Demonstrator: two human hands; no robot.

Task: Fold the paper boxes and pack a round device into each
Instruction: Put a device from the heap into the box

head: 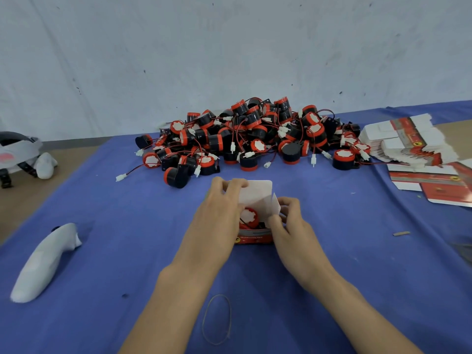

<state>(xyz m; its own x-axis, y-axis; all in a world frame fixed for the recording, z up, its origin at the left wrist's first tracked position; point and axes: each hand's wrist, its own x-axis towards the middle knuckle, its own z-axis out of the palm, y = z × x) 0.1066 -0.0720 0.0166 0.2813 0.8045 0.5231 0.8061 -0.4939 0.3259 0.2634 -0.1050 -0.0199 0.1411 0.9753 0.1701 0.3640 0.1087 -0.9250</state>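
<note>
- A pale, scuffed wall (153,47) stands behind a table (38,195) that is mostly covered by a blue cloth (102,200).
- At the far middle of the cloth lies a big pile of round devices (255,134), black with red rims, with red and black wires and white plugs trailing out.
- To the right of the pile sits a fanned stack of flat boxes (408,141), red and white, with a few more spread out nearer the table's right edge.
- In the centre, just in front of the pile, stands a small red box (252,238) with its top open.
- One round device (249,217) sits inside the box, its red and white face up.
- The left hand (219,208) grips the box from the left, its fingers curled over the white lid flap (258,192), which stands up at the back.
- The right hand (288,221) pinches the white side flap (274,206) at the box's right edge between thumb and fingers.
- A white controller (46,261) lies on the cloth well to the left, and a headset (18,152) rests on the bare table at the far left.
- A rubber band (217,319) lies on the cloth between the forearms, and a small stick (401,233) lies to the right.
</note>
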